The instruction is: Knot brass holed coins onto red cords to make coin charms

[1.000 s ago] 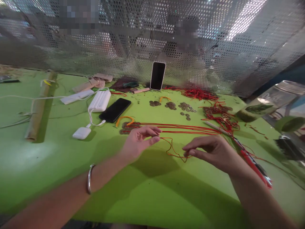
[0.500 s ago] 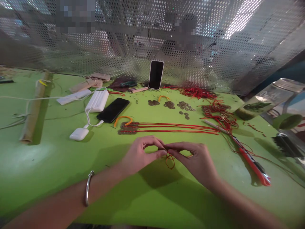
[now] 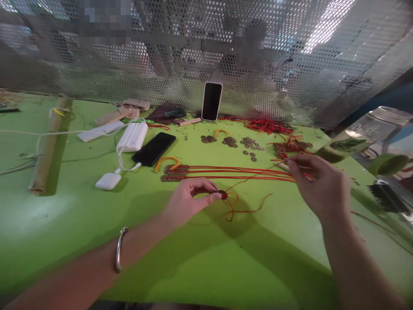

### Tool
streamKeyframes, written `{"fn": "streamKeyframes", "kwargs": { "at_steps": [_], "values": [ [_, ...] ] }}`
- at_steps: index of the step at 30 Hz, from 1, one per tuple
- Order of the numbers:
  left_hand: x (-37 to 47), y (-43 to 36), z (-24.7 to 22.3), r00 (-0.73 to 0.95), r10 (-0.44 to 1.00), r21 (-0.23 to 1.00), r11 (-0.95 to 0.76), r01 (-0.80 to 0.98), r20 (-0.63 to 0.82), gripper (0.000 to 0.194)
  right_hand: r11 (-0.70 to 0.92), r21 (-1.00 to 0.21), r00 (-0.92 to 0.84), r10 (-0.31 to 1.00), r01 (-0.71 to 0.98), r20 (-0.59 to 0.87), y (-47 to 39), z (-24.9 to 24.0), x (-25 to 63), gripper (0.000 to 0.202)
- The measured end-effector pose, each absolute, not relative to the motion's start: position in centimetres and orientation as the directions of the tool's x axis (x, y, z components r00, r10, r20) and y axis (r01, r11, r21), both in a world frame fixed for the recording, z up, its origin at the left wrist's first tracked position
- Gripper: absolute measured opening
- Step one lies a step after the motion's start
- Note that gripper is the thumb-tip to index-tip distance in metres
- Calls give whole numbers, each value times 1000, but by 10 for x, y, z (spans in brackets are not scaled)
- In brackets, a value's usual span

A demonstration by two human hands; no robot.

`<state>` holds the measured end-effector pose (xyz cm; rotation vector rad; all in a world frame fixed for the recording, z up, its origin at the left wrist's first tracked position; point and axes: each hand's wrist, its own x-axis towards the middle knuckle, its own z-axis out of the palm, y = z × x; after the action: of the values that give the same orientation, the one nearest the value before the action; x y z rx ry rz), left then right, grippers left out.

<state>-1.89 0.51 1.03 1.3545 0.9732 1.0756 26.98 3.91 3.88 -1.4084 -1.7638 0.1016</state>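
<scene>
Near the middle of the green table, my left hand point(image 3: 193, 200) pinches a dark coin point(image 3: 222, 194) between thumb and fingers. Red cord point(image 3: 248, 211) runs from the coin, with a loop and a loose end hanging to its right. Out to the right, my right hand point(image 3: 319, 185) is closed, its thumb and forefinger pinching the other stretch of that cord. Beyond my hands, rows of coins point(image 3: 174, 177) lie with long straight red cords point(image 3: 238, 171) leading right. The right ends of those cords pass behind my right hand.
Coin piles point(image 3: 229, 141), a red cord heap point(image 3: 267, 125) and an upright phone point(image 3: 212, 101) stand farther back. At left are a black phone point(image 3: 154, 148), a white power strip point(image 3: 133, 135) and a bamboo tube point(image 3: 50, 148). A glass jar point(image 3: 358, 133) and brush point(image 3: 389, 198) are at right.
My right hand has moved away to the right and back, drawing out a length of red cord. My left hand still holds the coin near the same spot.
</scene>
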Motion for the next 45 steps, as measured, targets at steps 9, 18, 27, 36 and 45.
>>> {"fn": "streamKeyframes", "kwargs": {
  "at_steps": [9, 18, 27, 36, 45],
  "values": [
    [-15, 2, 12, 279, 960, 999, -10, -31, 18, 13, 509, -231, -211, 668, 829, 714, 40, 33, 241, 22],
    [-12, 0, 11, 334, 943, 1000, -14, -14, 18, 12, 357, -849, -578, 812, 390, 76, 13, 25, 178, 21],
    [-14, 1, 13, 219, 976, 995, 28, -93, -7, 14, 311, -826, -341, 927, 470, 154, 13, 21, 188, 26],
    [-11, 0, 15, 210, 977, 986, 68, -154, -35, 15, 321, -802, -311, 934, 503, 179, 3, 19, 180, 28],
    [-12, 1, 10, 247, 968, 982, 86, -165, -43, 13, 312, -817, -251, 945, 484, 212, 2, 17, 176, 29]
  ]
}}
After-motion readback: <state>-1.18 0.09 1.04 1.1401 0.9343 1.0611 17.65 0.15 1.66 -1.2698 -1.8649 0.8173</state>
